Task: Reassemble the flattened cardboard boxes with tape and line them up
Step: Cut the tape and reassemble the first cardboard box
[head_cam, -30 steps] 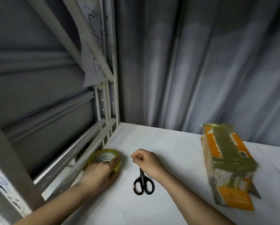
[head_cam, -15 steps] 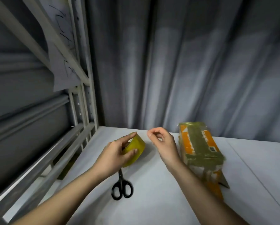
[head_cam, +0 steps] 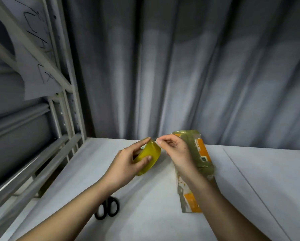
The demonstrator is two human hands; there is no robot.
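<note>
Your left hand (head_cam: 126, 164) has its grip wrapped around the roll of yellow tape (head_cam: 148, 158), thumb pressed on the outer face and index finger lying along the top edge, and it holds the roll above the white bench (head_cam: 250, 180) with nothing under it but air. Your right hand (head_cam: 178, 150) sits just beside the roll on its right, fingers curled in a narrow grip, with the thumb and forefinger tips drawn together at the roll's upper edge; whether they actually pinch the loose end of the tape you cannot tell from here, as the spot is small and blurred. Behind and under your right wrist lies the cardboard box (head_cam: 200, 153), orange and white, already assembled and wrapped with strips of greenish tape, resting lengthwise on the bench with its near end pointing toward you. Your right forearm crosses over its left side and hides part of it. The black scissors (head_cam: 109, 208) lie flat on the bench near your left forearm, handles toward you, well apart from both hands. A grey curtain (head_cam: 180, 75) hangs behind the bench, and a pale metal rack (head_cam: 65, 105) with a handwritten paper sheet (head_cam: 36, 54) stands at the left.
</note>
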